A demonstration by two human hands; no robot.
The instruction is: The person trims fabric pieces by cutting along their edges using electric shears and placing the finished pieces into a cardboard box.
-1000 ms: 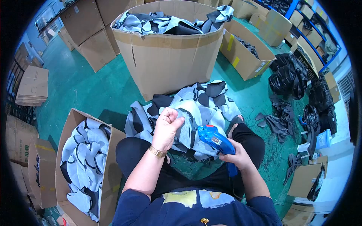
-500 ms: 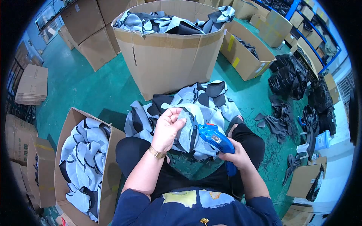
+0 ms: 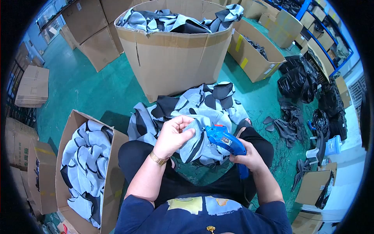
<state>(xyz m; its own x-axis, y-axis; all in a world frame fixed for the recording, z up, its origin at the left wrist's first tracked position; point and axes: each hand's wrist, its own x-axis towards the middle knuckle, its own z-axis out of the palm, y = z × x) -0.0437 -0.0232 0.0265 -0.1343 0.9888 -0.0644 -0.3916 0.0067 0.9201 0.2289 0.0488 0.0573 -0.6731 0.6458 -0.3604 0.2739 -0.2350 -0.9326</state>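
Note:
My left hand [image 3: 173, 135] pinches the upper edge of a grey fabric piece [image 3: 189, 147] between thumb and fingers, in front of my lap. My right hand [image 3: 249, 156] is wrapped round the handle of a blue electric cutter [image 3: 225, 140]. The cutter's small head points left and sits right at the fabric's edge; whether the blade touches it is hard to see. Beyond both hands, a heap of grey and black fabric pieces [image 3: 223, 92] lies on the floor between my legs.
A big cardboard box [image 3: 175, 62] full of fabric stands ahead. On my left is an open carton [image 3: 117, 171] holding grey pieces. A long carton [image 3: 249, 64], black plastic bags [image 3: 297, 80] and dark scraps [image 3: 288, 128] lie to the right on the green floor [image 3: 85, 89].
Both hands have shifted slightly, the right one a little right and down with the cutter. The fabric piece hangs turned differently, with more of its face showing.

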